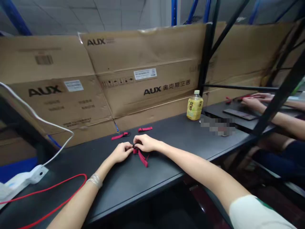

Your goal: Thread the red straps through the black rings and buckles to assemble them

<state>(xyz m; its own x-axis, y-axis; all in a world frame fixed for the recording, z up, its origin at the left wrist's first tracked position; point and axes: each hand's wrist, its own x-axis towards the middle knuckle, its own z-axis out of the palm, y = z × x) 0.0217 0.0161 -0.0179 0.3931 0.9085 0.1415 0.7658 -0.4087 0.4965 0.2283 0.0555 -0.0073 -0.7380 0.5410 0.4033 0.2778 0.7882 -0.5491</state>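
Note:
On the dark table, my left hand (121, 152) and my right hand (145, 143) meet over a red strap (143, 159) with a small black piece, perhaps a buckle, at its top. The fingers of both hands pinch this black part, which they partly cover. The strap's red tail hangs down toward the table's front edge. Behind my hands lie two more red straps: one red strap with a dark ring or buckle (120, 135) at the left, and a folded red strap (145, 129) at the right.
A yellow drink bottle (194, 106) stands at the back right. A white power strip (26, 178) and a red cable (69, 190) lie at the left. Cardboard sheets (152, 79) line the back. Beyond a black post (207, 57), a co-worker's hands (256, 102) handle something red.

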